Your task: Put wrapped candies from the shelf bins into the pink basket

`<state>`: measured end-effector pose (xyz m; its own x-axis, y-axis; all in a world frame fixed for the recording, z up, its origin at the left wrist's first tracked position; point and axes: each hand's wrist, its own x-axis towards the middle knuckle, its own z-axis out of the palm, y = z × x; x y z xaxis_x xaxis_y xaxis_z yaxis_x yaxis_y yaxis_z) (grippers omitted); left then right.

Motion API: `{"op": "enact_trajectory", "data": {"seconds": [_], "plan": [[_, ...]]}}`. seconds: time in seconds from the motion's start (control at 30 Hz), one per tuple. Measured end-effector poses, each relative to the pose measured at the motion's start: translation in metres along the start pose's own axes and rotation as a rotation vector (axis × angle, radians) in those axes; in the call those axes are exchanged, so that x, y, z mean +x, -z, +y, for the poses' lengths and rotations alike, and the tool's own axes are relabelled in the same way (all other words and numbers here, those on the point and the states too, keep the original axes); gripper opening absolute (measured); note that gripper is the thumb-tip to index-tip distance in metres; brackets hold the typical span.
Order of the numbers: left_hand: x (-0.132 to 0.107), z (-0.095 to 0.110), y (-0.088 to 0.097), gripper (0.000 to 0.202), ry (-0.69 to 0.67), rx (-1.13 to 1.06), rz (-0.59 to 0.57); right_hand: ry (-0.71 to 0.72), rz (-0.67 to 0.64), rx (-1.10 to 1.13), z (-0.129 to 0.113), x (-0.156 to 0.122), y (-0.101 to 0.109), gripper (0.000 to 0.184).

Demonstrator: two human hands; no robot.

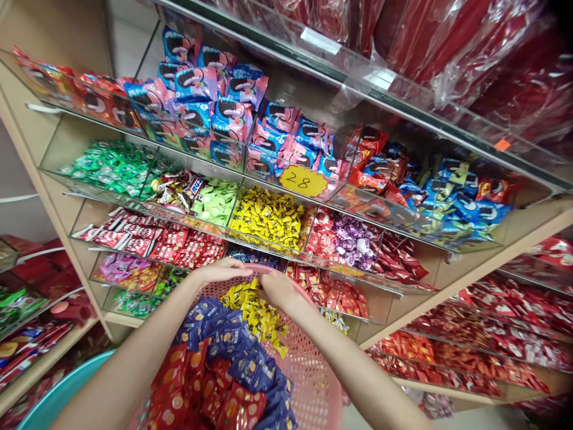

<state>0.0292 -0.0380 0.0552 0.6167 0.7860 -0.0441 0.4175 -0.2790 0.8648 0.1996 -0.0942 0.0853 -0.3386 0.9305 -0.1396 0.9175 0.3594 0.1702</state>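
A pink perforated plastic basket (320,376) sits in front of me, holding red candy packets (215,394), dark blue packets (224,331) and small yellow wrapped candies (257,313). My left hand (224,270) is at the basket's far rim, with its fingers along the edge; it appears to grip it. Just inside the far rim, my right hand (277,289) is curled above the yellow candies. Its fingertips are hidden, so what they hold does not show. Beyond both hands, a shelf bin holds a pile of similar yellow candies (268,218).
Clear-fronted shelves rise ahead, with blue and pink cookie packs (197,113), green candies (111,161) and a yellow "28" price tag (303,180). A turquoise tub (62,388) stands at lower left. More candy shelves (470,334) line the right.
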Motion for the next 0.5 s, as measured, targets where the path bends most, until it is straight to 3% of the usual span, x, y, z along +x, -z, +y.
{"op": "enact_trajectory", "data": {"seconds": [0.13,0.23,0.4,0.5], "plan": [[0.001,-0.005,0.000,0.044,-0.020,-0.009,-0.003,0.004,0.017,-0.019,-0.009,0.021,-0.004,0.026],[0.002,-0.007,0.000,0.043,-0.024,-0.007,0.002,-0.003,0.021,-0.010,-0.009,0.020,-0.007,0.027],[0.000,-0.002,0.000,0.046,0.005,-0.012,0.006,-0.044,0.030,0.049,0.005,-0.016,-0.014,0.032],[-0.004,0.006,0.001,0.047,0.031,-0.019,0.007,-0.079,-0.095,0.050,0.010,-0.046,-0.031,0.029]]}}
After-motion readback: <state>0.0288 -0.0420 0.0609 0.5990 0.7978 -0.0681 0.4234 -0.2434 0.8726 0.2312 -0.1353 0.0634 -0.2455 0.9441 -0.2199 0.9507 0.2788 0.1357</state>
